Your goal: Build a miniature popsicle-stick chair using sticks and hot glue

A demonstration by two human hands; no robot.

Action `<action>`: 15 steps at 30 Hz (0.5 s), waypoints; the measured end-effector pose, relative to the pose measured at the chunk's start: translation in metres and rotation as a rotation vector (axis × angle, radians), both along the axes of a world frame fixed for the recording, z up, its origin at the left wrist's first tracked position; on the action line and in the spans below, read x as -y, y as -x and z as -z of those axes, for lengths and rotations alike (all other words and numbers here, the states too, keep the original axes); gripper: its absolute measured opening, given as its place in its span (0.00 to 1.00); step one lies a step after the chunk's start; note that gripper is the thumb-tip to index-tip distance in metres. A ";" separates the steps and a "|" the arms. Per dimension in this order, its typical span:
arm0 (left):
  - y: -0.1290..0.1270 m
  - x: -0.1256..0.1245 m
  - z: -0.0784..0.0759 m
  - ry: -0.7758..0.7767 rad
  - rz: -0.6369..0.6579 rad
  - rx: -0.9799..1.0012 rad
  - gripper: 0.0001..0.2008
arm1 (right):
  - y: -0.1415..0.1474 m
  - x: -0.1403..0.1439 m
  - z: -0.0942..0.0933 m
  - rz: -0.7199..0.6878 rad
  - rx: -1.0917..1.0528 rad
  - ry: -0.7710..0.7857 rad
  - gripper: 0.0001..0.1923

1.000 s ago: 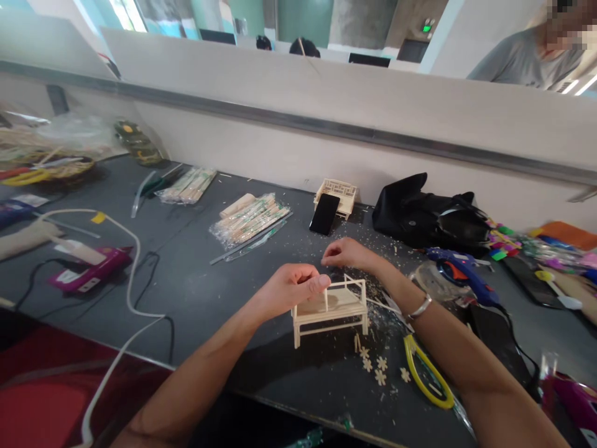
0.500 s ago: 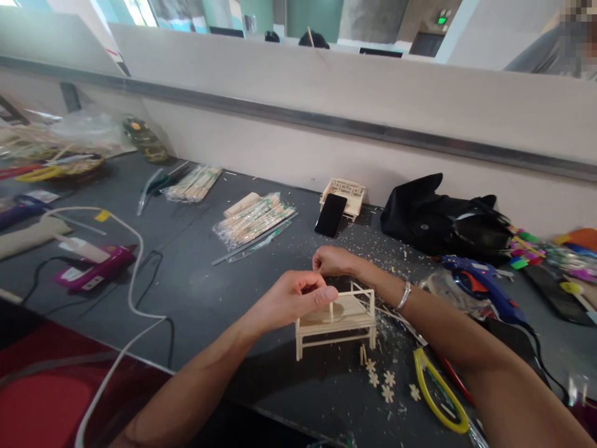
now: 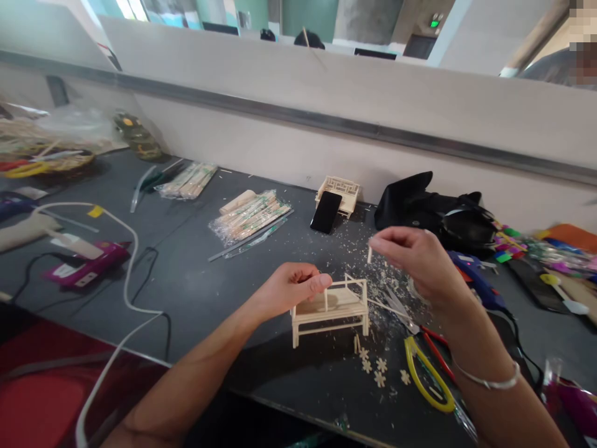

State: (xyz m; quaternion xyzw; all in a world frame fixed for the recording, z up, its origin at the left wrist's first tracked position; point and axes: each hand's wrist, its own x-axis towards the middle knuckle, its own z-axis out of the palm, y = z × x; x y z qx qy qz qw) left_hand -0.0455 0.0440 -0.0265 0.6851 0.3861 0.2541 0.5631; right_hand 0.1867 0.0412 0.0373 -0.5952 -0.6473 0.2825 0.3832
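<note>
Right hand has lifted, pinching a short stick; left hand steadies the bench

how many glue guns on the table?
2 clear: a magenta glue gun at left and a blue glue gun behind the right hand. A purple thing at the bottom right edge may be another.

A dark table is strewn with wood chips – stick packets beyond the left hand, a black bag behind the right hand.
</note>
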 end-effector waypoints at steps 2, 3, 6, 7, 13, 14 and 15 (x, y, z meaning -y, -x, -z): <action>0.000 0.000 0.000 0.001 -0.006 -0.006 0.25 | 0.003 0.029 0.004 0.019 -0.067 0.005 0.11; -0.001 0.000 0.000 -0.002 -0.011 -0.010 0.25 | 0.006 0.040 0.008 0.014 -0.064 0.029 0.11; -0.002 0.000 0.000 -0.011 -0.020 -0.003 0.25 | 0.020 0.057 0.021 0.040 0.004 -0.007 0.11; -0.002 -0.001 0.000 -0.016 -0.025 0.003 0.25 | 0.024 0.058 0.024 0.048 0.024 -0.030 0.12; -0.003 -0.001 0.003 -0.029 -0.026 0.017 0.27 | 0.037 0.056 0.033 0.008 0.078 -0.031 0.12; -0.003 -0.001 0.003 -0.024 -0.023 0.019 0.27 | 0.038 0.056 0.034 0.011 0.098 -0.039 0.12; -0.003 -0.001 0.003 -0.019 -0.020 0.020 0.26 | 0.038 0.056 0.035 0.016 0.123 -0.045 0.13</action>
